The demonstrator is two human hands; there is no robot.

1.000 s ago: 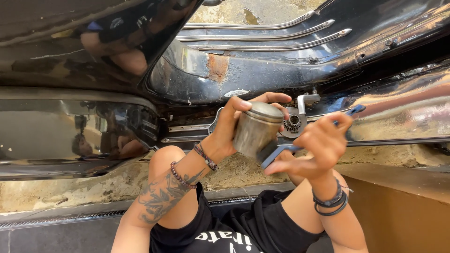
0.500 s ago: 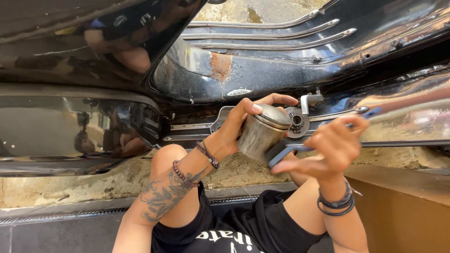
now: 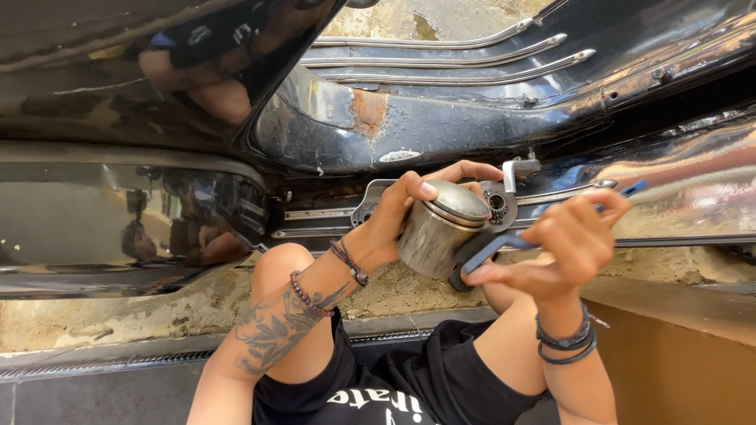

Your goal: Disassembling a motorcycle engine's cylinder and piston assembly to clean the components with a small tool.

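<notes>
My left hand [image 3: 398,214] grips a grey metal piston [image 3: 441,228], a short cylinder with a domed top, held tilted in front of a black scooter body [image 3: 441,126]. My right hand [image 3: 563,240] is closed around the blue handles of a plier-like tool [image 3: 504,244], its dark jaws at the piston's lower side. The right hand is motion-blurred. A small toothed metal part [image 3: 498,206] shows just behind the piston. Both wrists carry bead and cord bracelets, and the left forearm is tattooed.
The glossy black scooter panel [image 3: 118,220] on the left mirrors a crouching person. Chrome floor strips [image 3: 449,59] and a rust patch [image 3: 368,112] lie above. My bent knees and black shorts [image 3: 409,386] are below, with a drain grate [image 3: 94,366] and an orange-brown surface [image 3: 677,354] at the right.
My right hand with the blue tool has shifted slightly right and up along the piston. The left hand has tilted the piston a little; the view drifted slightly.
</notes>
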